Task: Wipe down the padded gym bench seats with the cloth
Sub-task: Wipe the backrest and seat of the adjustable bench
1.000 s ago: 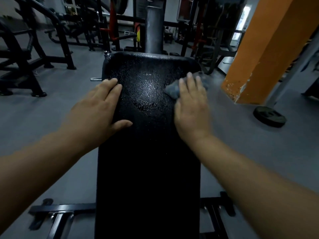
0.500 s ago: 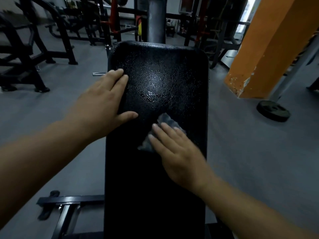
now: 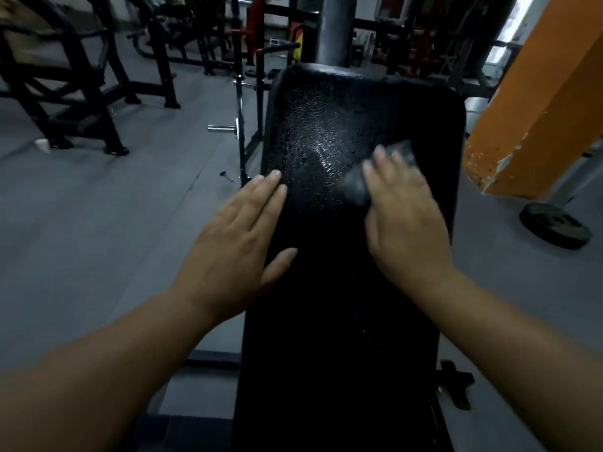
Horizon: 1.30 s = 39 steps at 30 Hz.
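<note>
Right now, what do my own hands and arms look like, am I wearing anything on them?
Both are bare. The left hand and right hand wear no gloves, and no ring, watch or band shows. The left forearm and right forearm are uncovered to the frame's edge: no sleeve in view. The right hand is blurred, so small details there are uncertain.

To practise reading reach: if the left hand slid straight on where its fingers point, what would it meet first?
The left hand would cross bare bench pad; likely first obstacle: the grey post, depth unclear.
</note>
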### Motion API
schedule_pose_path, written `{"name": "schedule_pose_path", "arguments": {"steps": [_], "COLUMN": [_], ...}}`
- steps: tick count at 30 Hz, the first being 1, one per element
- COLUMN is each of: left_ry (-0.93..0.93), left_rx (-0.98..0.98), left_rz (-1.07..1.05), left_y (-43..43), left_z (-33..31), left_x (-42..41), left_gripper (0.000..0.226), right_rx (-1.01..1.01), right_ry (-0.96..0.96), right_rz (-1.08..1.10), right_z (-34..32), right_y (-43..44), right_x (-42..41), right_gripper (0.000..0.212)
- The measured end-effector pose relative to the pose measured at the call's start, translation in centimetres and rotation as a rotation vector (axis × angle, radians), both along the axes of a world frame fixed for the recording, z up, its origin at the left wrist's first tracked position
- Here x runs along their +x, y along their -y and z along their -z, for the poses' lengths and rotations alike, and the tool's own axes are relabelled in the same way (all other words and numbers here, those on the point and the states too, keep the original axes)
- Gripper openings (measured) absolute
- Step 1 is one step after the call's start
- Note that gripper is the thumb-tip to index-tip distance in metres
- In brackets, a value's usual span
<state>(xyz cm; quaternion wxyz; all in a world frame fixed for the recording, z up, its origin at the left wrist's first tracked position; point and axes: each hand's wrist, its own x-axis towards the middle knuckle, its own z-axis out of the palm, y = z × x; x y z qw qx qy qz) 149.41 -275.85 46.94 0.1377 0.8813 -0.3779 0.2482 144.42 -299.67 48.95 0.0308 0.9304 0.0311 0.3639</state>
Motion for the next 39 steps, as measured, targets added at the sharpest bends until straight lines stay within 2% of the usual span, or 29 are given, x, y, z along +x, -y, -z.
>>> {"name": "schedule_pose_path", "arguments": {"steps": [2,3,6,8,10,12,14,17,19,22,24,26,29,31,33,35,37,39], "left_ry": [-0.049,-0.068,-0.125,-0.234,-0.368,-0.455,-0.482,-0.451,-0.487,-0.581,-0.557,-0.519,-0.573,-0.631,-0.656,-0.65,-0.657,-0.713], "left_rx": [-0.014,-0.01,0.018,0.012,0.012,0.038,0.011,0.119,0.207,0.254,0.256,0.25,0.261,0.24,0.23,0.245,0.332,0.477], "left_rz": [-0.002,-0.006,-0.017,-0.022,-0.006,0.004,0.028,-0.004,-0.018,0.001,0.001,0.013,0.019,-0.001,-0.026,-0.045,-0.052,-0.061], "left_y": [-0.6,-1.0,-2.1,-2.5,-2.4,-2.2,-1.8,-1.8,-2.4,-3.5,-3.6,-3.6,-4.4,-4.6,-4.3,-3.9,-3.7,-3.5], "left_z": [-0.2,-0.2,0.2,0.2,0.0,-0.2,-0.5,-1.6,-2.0,-1.4,-1.3,-2.0,-2.8,-3.1,-3.6,-3.7,-3.4,-2.9], "left_x": [0.1,0.2,0.4,0.3,0.2,0.1,0.1,-0.3,-1.4,-3.2,-3.2,-2.5,-1.8,-1.6,-1.5,-1.4,-1.5,-2.0], "left_gripper": [0.085,0.089,0.101,0.112,0.122,0.127,0.13,0.126,0.123,0.121,0.117,0.112,0.11,0.111,0.11,0.102,0.089,0.087], "right_rx": [0.084,0.06,-0.123,-0.194,-0.085,0.076,0.091,-0.08,-0.189,-0.022,0.089,0.025,-0.207,-0.149,0.062,0.159,0.084,-0.025], "right_ry": [0.061,0.056,-0.11,-0.146,-0.086,0.009,0.012,-0.125,-0.176,-0.083,-0.032,-0.106,-0.259,-0.202,-0.089,-0.016,-0.063,-0.148], "right_rz": [0.059,-0.003,-0.235,-0.241,-0.101,0.03,-0.017,-0.221,-0.238,-0.073,-0.038,-0.18,-0.325,-0.228,-0.052,-0.043,-0.185,-0.256], "right_z": [-0.6,0.3,3.0,1.7,-0.9,-2.4,-0.9,2.0,1.0,-1.4,-0.7,1.5,1.9,0.2,-1.0,0.3,4.1,6.3], "right_y": [-4.2,-6.0,-6.1,-3.1,-2.5,-5.8,-8.7,-6.8,-3.9,-6.1,-9.5,-10.0,-5.8,-5.0,-7.6,-11.6,-13.4,-11.9], "right_x": [2.4,2.6,-0.1,-0.7,1.5,4.3,4.5,0.4,-0.4,2.8,3.9,2.1,-1.3,0.2,3.2,4.0,1.9,-1.7], "right_gripper": [0.056,0.056,0.056,0.059,0.06,0.06,0.058,0.057,0.058,0.059,0.058,0.058,0.061,0.061,0.062,0.062,0.06,0.059]}}
